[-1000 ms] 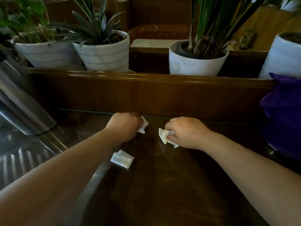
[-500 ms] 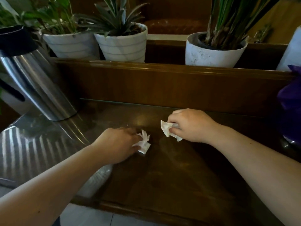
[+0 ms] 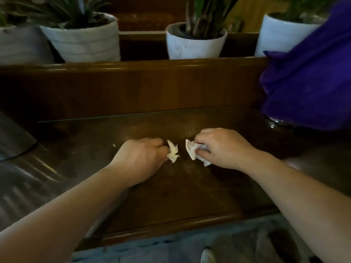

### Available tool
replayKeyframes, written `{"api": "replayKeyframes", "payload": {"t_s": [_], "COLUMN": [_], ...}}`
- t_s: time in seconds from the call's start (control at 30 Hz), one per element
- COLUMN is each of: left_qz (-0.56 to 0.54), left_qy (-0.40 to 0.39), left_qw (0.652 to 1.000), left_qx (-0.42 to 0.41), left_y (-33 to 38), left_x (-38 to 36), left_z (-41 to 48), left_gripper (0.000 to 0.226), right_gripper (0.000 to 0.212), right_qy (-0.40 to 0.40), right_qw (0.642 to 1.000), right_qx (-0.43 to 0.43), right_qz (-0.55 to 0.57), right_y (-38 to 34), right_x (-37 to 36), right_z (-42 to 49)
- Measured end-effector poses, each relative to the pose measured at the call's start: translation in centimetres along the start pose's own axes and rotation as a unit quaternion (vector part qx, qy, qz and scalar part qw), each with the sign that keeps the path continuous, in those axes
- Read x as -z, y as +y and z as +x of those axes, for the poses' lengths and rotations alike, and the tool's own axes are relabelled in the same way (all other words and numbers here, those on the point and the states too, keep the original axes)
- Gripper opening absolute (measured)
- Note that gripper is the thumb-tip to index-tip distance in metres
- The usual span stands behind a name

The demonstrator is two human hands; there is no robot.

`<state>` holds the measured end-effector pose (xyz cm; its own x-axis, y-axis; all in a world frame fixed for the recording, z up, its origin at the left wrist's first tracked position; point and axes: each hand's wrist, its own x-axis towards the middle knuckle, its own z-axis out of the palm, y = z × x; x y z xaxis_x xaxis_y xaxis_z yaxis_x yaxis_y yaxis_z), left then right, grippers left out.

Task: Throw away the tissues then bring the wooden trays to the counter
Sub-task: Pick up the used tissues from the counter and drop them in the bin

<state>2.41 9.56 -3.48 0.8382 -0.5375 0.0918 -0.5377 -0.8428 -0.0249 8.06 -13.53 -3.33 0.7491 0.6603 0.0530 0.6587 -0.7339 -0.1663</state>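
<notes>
The left hand [image 3: 141,160] has its fingers pinched shut on a crumpled white tissue [image 3: 173,153] at centre; the right hand [image 3: 221,149], toward 3 o'clock, grips another crumpled white tissue wad [image 3: 193,151] above the dark wooden counter [image 3: 180,196]. Binning remains; no trays visible.

We read this as a café or restaurant: dark wooden counter [image 3: 171,196], potted plants [image 3: 196,41] lining its back ledge [image 3: 133,67].
</notes>
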Motion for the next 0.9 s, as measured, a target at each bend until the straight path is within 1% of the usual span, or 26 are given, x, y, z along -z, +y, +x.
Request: {"api": "replayKeyframes", "payload": {"t_s": [0.07,0.27,0.4,0.47,0.57,0.67,0.8,0.9], "left_qz": [-0.013,-0.04,-0.051,-0.047,-0.033,-0.035,-0.016,-0.014], "left_qy": [0.025,0.05,0.061,0.077,0.076,0.052,-0.011,-0.061], "left_qw": [0.999,0.986,0.968,0.957,0.944,0.934,0.931,0.927], "left_qx": [-0.044,-0.156,-0.239,-0.278,-0.318,-0.351,-0.366,-0.369], "left_y": [2.0,11.2,19.3,24.3,31.6,39.4,47.6,52.0], "left_x": [0.2,0.3,0.2,-0.3,-1.3,-3.2,-6.3,-10.0], "left_z": [1.8,6.4,9.2,10.6,12.4,14.2,16.1,17.5], "left_gripper": [0.024,0.025,0.023,0.018,0.013,0.014,0.006,0.014], "right_gripper": [0.01,0.009,0.009,0.011,0.014,0.011,0.01,0.011], "right_qy": [0.008,0.037,0.062,0.07,0.08,0.072,0.061,0.051], "right_qw": [0.999,0.988,0.974,0.966,0.956,0.948,0.928,0.91], "right_qx": [-0.038,-0.146,-0.215,-0.246,-0.279,-0.305,-0.353,-0.387], "right_qz": [0.008,0.034,0.028,0.028,0.044,0.057,0.105,0.141], "right_y": [1.0,5.2,8.1,9.7,11.6,14.2,17.4,19.6], "right_x": [0.1,1.2,1.6,1.4,0.5,-0.9,-4.0,-7.2], "right_z": [-2.9,-14.4,-24.1,-29.5,-37.1,-44.4,-51.7,-55.8]}}
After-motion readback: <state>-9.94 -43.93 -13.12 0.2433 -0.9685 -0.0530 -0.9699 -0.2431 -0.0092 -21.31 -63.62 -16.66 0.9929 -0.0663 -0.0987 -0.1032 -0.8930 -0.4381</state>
